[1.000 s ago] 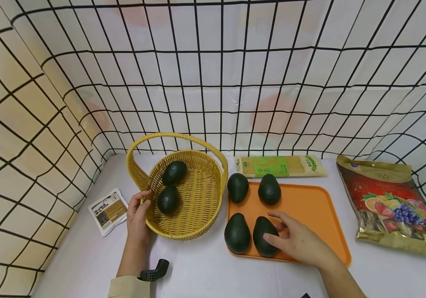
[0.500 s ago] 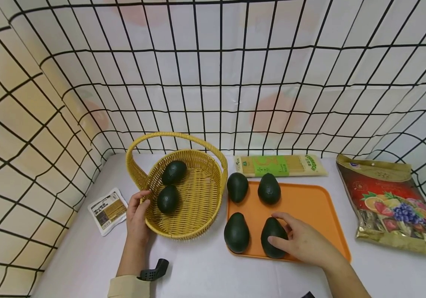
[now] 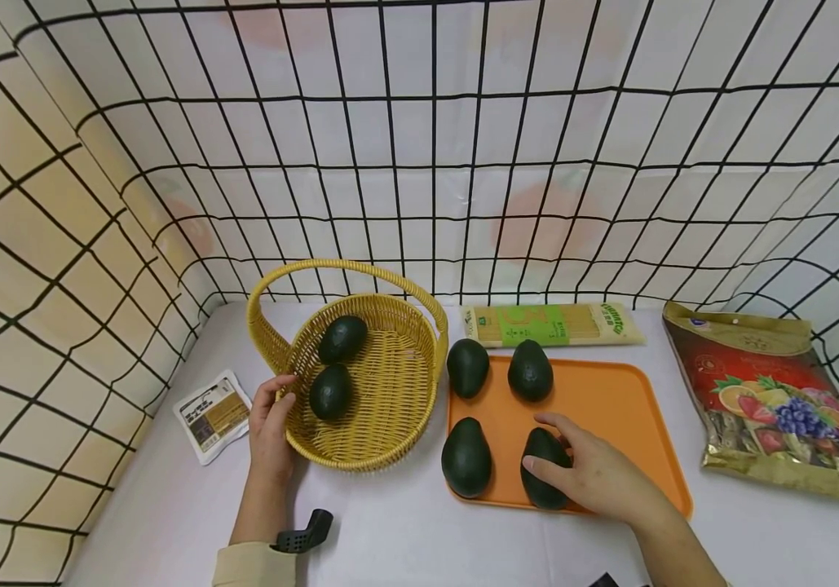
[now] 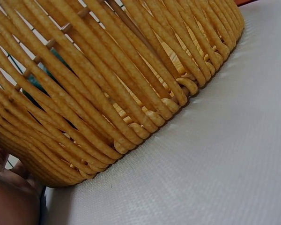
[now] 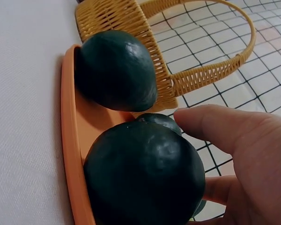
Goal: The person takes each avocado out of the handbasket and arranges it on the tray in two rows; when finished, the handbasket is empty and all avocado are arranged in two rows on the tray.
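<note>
My right hand [image 3: 575,466] grips a dark green avocado [image 3: 540,466] at the front right of the orange tray [image 3: 610,408]. In the right wrist view the thumb [image 5: 210,124] curls over this avocado [image 5: 140,178]. Another avocado [image 3: 466,458] lies just left of it, and two more [image 3: 467,368] [image 3: 530,371] lie at the back of the tray. My left hand [image 3: 272,424] holds the left side of the yellow wicker basket [image 3: 368,465], with its thumb hooked on the rim. The basket holds two avocados [image 3: 342,339] [image 3: 330,392].
A green-labelled pasta packet [image 3: 551,324] lies behind the tray. A gold and red fruit snack bag [image 3: 771,399] lies at the right. A small white sachet [image 3: 212,414] lies left of the basket. A black wire grid with cloth behind it encloses the white table.
The avocado under my right hand has shifted a little right on the tray, and the fingers have closed round it. My left hand and the basket have not moved.
</note>
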A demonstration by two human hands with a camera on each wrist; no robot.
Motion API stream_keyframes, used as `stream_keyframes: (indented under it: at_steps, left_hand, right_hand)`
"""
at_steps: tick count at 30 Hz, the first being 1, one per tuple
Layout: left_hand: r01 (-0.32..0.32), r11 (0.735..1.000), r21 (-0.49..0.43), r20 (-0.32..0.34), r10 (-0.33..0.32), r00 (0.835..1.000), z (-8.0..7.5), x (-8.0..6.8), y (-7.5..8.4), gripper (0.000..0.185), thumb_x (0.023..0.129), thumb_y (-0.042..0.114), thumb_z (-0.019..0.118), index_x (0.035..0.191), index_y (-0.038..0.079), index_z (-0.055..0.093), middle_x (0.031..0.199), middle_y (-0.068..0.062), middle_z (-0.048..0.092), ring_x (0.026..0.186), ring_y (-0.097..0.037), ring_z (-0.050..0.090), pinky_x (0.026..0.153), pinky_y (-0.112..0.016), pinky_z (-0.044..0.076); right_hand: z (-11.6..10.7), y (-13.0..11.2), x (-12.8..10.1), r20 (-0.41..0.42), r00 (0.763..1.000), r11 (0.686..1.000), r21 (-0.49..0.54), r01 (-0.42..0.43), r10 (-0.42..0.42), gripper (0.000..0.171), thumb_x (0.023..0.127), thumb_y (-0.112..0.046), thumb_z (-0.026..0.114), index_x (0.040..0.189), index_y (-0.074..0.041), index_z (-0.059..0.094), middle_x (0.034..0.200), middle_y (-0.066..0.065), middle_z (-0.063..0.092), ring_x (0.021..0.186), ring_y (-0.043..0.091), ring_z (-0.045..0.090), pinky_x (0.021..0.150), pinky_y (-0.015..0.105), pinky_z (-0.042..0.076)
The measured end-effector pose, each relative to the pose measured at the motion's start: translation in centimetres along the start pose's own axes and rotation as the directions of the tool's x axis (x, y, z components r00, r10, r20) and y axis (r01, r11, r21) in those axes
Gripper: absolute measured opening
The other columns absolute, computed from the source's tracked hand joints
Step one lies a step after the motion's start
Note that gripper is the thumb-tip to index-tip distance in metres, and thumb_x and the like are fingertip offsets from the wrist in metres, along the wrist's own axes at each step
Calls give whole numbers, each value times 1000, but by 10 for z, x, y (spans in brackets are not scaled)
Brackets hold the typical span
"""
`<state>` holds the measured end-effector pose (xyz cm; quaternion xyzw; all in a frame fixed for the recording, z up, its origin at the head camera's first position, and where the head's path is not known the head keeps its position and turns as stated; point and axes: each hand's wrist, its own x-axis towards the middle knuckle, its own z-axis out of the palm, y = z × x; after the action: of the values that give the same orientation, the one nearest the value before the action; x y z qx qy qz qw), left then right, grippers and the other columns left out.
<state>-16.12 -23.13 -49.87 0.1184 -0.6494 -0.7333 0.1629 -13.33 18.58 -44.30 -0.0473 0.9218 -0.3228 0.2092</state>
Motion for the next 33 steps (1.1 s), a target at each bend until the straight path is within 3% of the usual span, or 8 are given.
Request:
stream_keyframes:
  at_steps: [7, 13, 33]
  left_hand:
    - [8, 1000, -1, -5, -8, 1000, -1, 0, 0, 28, 101, 9, 41, 121, 11, 61, 137, 8, 49, 140, -12, 34, 122, -48, 22]
    - [12, 1000, 5, -2, -12, 1000, -1, -1, -1, 28, 101, 9, 42, 122, 9, 60, 145, 4, 46, 147, -16, 30, 124, -51, 20]
    - [-2, 1000, 14, -2, 2, 1000, 0, -1, 0, 28, 102, 9, 41, 123, 9, 60, 136, 8, 50, 136, -10, 40, 115, -38, 32]
  right_hand:
    - [2, -1, 0, -2, 1000, 1000, 5, -17, 17, 78, 91, -60, 67, 152, -17, 44, 138, 23, 59, 115, 35, 64, 94, 56, 51]
    - [3, -1, 0, -7, 1000, 1000, -6, -17, 17, 78, 91, -62, 66, 151, -18, 45, 136, 22, 60, 114, 34, 64, 92, 56, 52]
    - [1, 0, -1, -6, 1000, 1000, -18, -15, 15, 80, 90, -62, 67, 151, -16, 44, 136, 21, 60, 115, 34, 64, 93, 57, 51]
